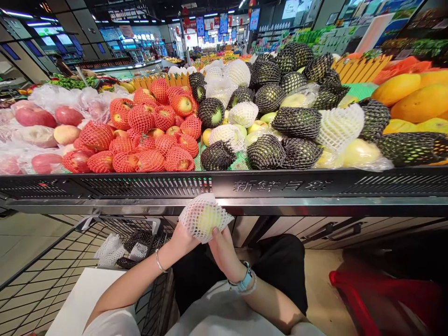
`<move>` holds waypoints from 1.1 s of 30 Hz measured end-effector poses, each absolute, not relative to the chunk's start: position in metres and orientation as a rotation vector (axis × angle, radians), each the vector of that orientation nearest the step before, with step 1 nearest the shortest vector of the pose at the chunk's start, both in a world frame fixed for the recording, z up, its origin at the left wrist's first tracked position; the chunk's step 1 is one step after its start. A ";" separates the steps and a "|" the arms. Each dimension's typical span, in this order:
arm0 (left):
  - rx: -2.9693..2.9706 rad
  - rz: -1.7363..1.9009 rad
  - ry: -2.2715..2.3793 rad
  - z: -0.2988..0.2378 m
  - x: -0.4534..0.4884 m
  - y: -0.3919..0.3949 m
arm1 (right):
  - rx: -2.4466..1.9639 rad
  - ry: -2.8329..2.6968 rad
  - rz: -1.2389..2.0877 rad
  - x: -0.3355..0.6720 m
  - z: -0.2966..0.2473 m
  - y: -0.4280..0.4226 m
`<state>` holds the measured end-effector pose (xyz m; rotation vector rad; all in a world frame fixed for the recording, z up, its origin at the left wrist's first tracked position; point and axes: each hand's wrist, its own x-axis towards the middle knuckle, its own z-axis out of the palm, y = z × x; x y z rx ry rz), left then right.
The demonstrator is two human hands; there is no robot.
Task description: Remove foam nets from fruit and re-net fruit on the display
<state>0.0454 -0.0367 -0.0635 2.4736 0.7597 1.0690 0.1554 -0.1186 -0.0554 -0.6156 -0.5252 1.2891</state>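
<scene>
Between my two hands, in front of the display's black front panel, is a yellow-green apple [203,218] in a white foam net sleeve. My left hand [185,234] cups it from the left and below, its fingers mostly hidden behind the fruit. From the lower right, my right hand [222,246] grips the sleeve's edge, with the thumb pressed on the netting. Beyond the panel lie apples in red foam nets [145,119] and fruit in black nets [266,151]. White-netted fruit [243,114] sits among the black ones.
A wire shopping cart [38,275] stands at my left, with loose white and black foam nets [111,249] in it. A metal rail [297,207] runs along the display's front. Bagged apples [33,116] lie left, orange-yellow fruit [420,100] right. Something red [357,298] stands on the floor at right.
</scene>
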 end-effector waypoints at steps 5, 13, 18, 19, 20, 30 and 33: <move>2.701 1.064 0.624 -0.030 0.041 -0.049 | -0.761 -0.427 1.044 0.179 -0.061 -0.101; 2.003 1.066 0.575 -0.025 0.034 -0.041 | -0.902 -1.025 0.936 0.207 -0.065 -0.115; 1.798 0.699 0.504 -0.028 0.042 -0.047 | -0.869 -1.456 0.940 0.203 -0.056 -0.123; 1.774 0.741 0.521 -0.031 0.044 -0.048 | -0.881 -1.484 0.890 0.203 -0.054 -0.123; 1.757 0.778 0.552 -0.035 0.045 -0.048 | -0.902 -1.478 0.832 0.202 -0.053 -0.123; 1.720 0.759 0.611 -0.056 0.064 -0.051 | -0.821 -1.246 0.814 0.202 -0.038 -0.105; 1.793 0.712 0.602 -0.054 0.063 -0.049 | -0.806 -1.345 0.718 0.201 -0.034 -0.101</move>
